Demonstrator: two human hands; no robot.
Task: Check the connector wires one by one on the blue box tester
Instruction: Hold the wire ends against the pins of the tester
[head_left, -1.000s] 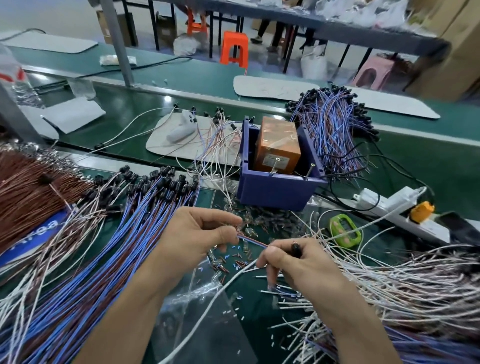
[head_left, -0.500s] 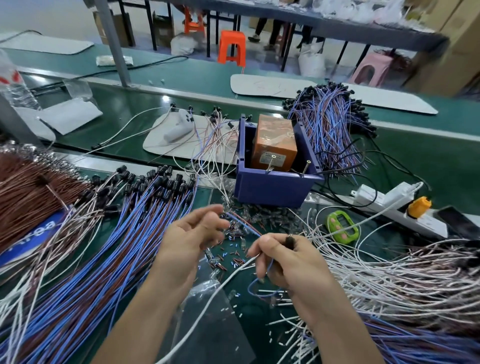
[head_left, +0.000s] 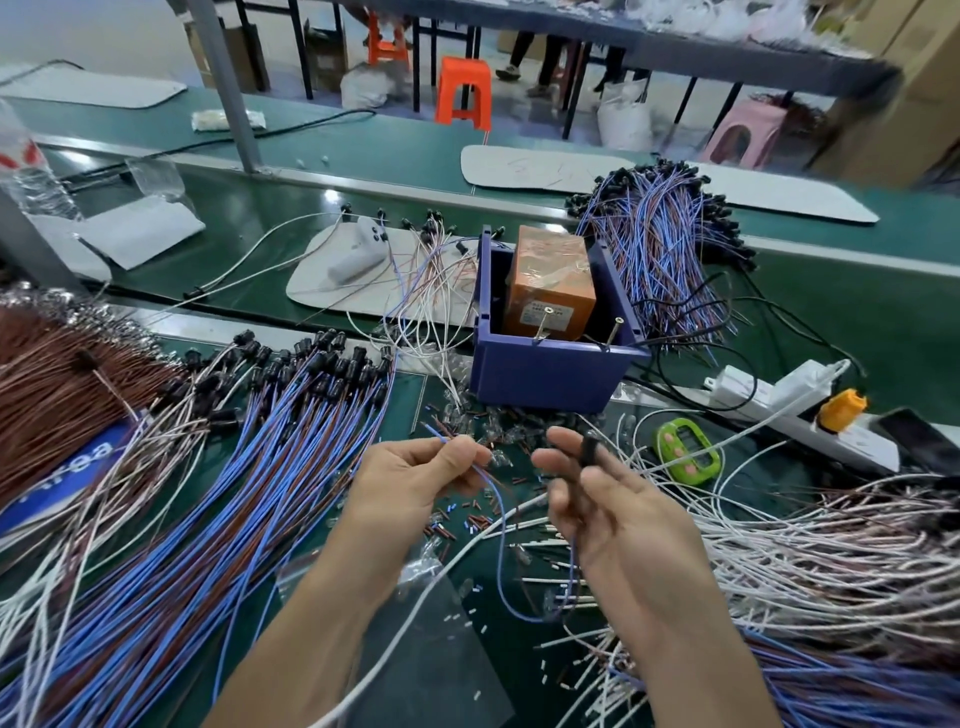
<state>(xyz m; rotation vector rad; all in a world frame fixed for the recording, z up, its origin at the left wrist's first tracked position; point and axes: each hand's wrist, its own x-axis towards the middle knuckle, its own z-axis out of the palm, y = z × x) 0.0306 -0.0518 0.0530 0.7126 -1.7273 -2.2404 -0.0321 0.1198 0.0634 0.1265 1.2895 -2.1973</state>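
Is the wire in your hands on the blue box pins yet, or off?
Off. The wire hangs between the left hand and right hand, short of the blue box.

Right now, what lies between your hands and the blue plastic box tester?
Head view: small clear and dark loose parts litter the green mat between blue plastic box tester and left hand, right hand holding a blue-brown wire.

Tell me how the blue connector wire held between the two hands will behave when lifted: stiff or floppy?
Probably floppy: the connector wire sags in a deep loop between the left hand and the right hand. Likely very light, since fingertip grips carry it. Its black connector end might swing if released.
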